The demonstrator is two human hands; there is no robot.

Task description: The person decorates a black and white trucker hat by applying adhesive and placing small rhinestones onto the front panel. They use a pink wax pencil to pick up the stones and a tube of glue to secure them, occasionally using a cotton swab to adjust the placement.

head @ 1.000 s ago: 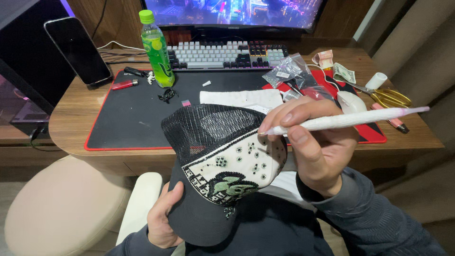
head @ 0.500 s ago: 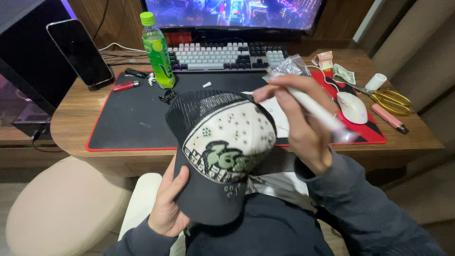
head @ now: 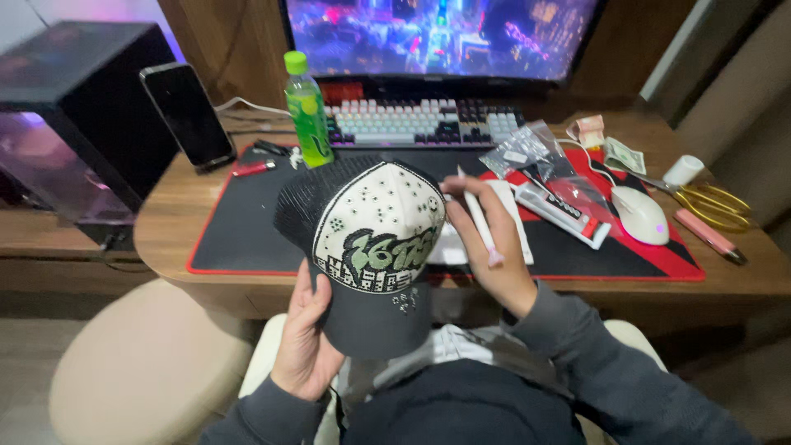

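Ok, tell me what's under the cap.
The left hand supports the cap from below, fingers on the brim. Beyond it lies the desk mat. The cap's inside and the palm are hidden.

The left hand [head: 306, 342] grips a black-and-cream mesh-backed cap [head: 367, 247] by its brim from below, front panel facing up. The right hand [head: 486, 247] holds a slim white pen-like tool [head: 478, 221], its tip at the right edge of the cap's front panel. On the wooden worktop [head: 165, 231] beyond lie a black mat [head: 247, 222], a green bottle [head: 308, 111], a keyboard [head: 424, 124], a white mouse [head: 641, 214], a glue tube [head: 560, 213] and, far right, scissors [head: 715, 202]
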